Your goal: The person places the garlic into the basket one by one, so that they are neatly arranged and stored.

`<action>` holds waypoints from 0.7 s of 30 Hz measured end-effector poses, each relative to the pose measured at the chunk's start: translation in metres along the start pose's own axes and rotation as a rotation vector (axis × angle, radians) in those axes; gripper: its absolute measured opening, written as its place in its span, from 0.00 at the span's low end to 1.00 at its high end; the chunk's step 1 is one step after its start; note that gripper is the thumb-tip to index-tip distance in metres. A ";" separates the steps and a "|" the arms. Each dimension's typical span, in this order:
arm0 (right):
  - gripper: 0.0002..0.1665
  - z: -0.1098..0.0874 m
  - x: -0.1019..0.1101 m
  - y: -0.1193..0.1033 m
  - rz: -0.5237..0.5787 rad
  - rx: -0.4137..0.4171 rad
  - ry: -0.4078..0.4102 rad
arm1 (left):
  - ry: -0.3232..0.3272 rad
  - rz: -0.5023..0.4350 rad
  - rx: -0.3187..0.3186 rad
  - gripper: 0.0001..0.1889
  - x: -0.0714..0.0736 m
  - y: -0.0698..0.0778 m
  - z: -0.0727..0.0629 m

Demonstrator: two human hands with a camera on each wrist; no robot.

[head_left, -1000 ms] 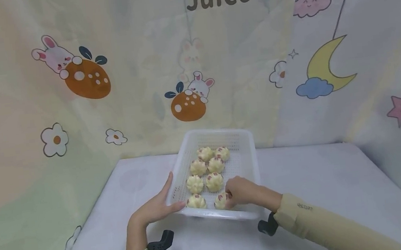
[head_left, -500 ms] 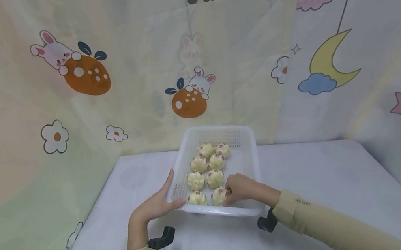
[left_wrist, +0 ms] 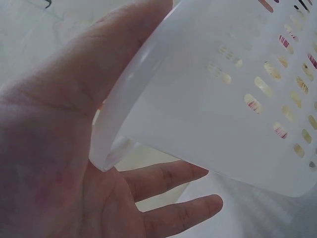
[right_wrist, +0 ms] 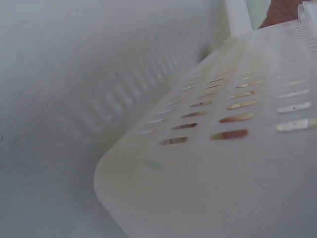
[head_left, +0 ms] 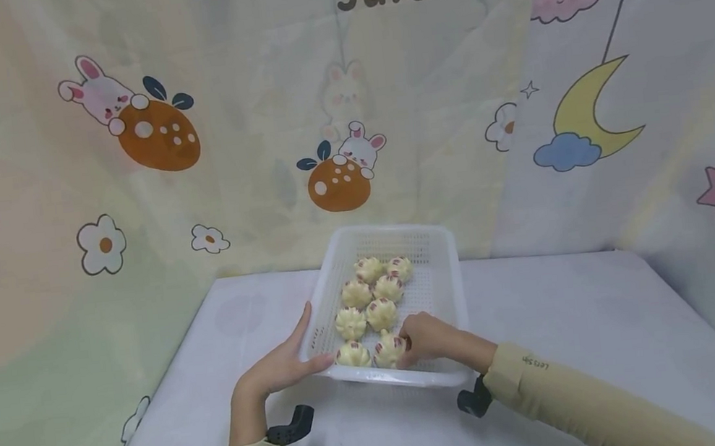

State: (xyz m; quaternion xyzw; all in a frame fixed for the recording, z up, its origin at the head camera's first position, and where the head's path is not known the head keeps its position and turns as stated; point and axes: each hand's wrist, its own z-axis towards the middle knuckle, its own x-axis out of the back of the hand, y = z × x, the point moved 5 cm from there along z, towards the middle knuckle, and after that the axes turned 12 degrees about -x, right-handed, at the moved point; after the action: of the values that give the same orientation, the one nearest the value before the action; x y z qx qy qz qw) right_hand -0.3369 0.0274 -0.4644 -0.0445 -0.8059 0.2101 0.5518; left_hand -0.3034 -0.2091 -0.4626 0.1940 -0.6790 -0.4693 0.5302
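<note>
A white plastic basket (head_left: 400, 376) with slotted walls holds several pale yellow, flower-shaped buns (head_left: 356, 293) with reddish stripes, lying in two columns. My left hand (head_left: 275, 370) grips the basket's near left corner, thumb over the rim. In the left wrist view, two fingers (left_wrist: 181, 218) of that hand stretch out below the basket wall. Inside the basket's near end, my right hand (head_left: 431, 336) holds the nearest right-hand bun (head_left: 388, 350) with curled fingers at its right side. The right wrist view shows mostly the basket's outer wall (right_wrist: 198, 183), not that grip.
Beneath the basket is a white-covered table (head_left: 559, 333). A printed cloth backdrop (head_left: 244, 140) rises behind and to the sides. A dark wrist mount (head_left: 292, 426) sits at the left wrist, another (head_left: 475, 397) at the right.
The bun at my right hand has shifted slightly left and turned a little, with the hand staying on it. My left hand keeps its place on the basket. The head view has tilted slightly.
</note>
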 end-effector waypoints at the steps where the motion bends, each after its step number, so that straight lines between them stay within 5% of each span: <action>1: 0.12 0.001 0.000 0.001 0.001 0.006 0.003 | 0.000 0.001 0.002 0.57 0.000 0.000 0.000; 21: 0.17 0.002 -0.003 0.001 0.022 0.061 0.007 | -0.008 0.008 -0.005 0.57 -0.002 -0.001 0.000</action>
State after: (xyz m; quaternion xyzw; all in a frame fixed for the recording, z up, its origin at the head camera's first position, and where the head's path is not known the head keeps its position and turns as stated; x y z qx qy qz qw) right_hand -0.3375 0.0273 -0.4676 -0.0374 -0.7965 0.2403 0.5535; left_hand -0.3030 -0.2077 -0.4645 0.1879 -0.6807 -0.4697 0.5298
